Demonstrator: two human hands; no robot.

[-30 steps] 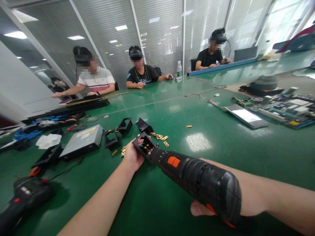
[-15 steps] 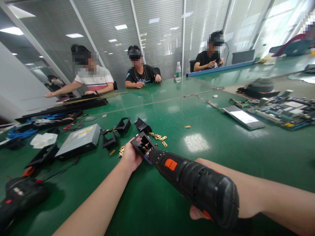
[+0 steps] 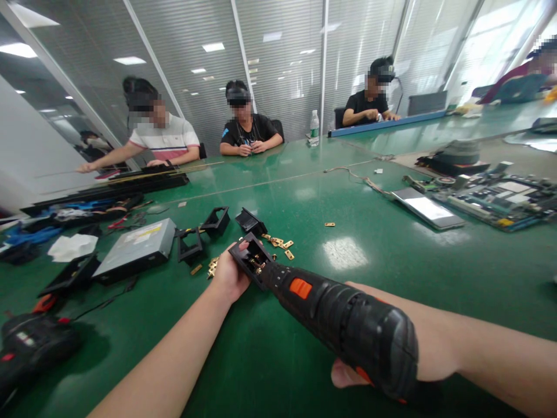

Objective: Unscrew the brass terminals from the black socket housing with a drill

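Head: hollow black frame [image 3: 251,256] in left hand [image 3: 230,276], brass-coloured pieces [image 3: 258,265] inside.

Clock positions run around the black housing [image 3: 244,253] in the left hand [image 3: 230,277]; the housing is tilted, brass bits showing inside. From 4 o'clock the right hand [image 3: 348,374] holds a black-and-orange power tool [image 3: 331,310], its nose at the housing's opening; the tip is hidden. Loose brass plates [image 3: 289,254] lie near 2 o'clock, more beside the left hand. Three black frames [image 3: 190,246] spread from 9 to 12 on the green table [image 3: 296,360]. A silver drive [image 3: 134,248] sits at 9, circuit boards [image 3: 507,197] toward 3. Beyond, people [image 3: 167,133] sit at 11, 12 and 1.
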